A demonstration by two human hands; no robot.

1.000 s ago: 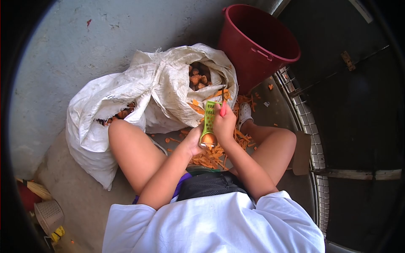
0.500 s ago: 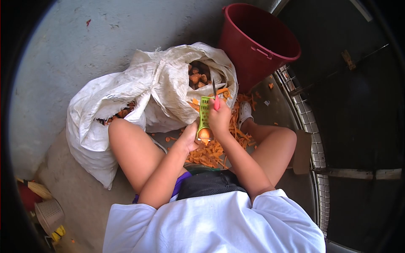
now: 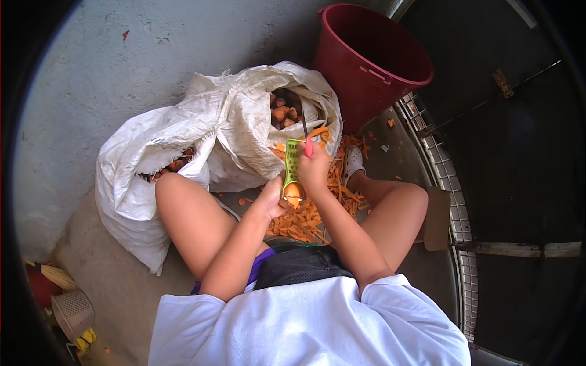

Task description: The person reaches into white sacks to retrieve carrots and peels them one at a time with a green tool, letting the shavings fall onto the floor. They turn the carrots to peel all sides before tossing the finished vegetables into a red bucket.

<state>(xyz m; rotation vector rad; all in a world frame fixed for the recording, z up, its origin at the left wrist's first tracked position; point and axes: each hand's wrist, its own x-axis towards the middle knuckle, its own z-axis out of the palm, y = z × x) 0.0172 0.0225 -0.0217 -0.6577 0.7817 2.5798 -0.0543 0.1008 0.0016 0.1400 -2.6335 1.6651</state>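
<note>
My left hand is closed around an orange carrot, whose pared end faces up. In my right hand are a green peeler with a perforated handle and a knife with a pink handle, its dark blade pointing away from me. The peeler's lower end lies against the carrot. Orange peelings are heaped on the floor below my hands and between my legs. Just beyond my hands stands a white woven sack, open, with several unpeeled roots inside.
A second white sack, also holding roots, stands by my left knee against the grey wall. A large dark red bin is behind the sacks. On the right are dark panels with a tiled edge. A perforated basket lies at lower left.
The peeler has shifted slightly along the carrot, and the knife blade has turned a little more upright with my right hand. Both hands keep their holds.
</note>
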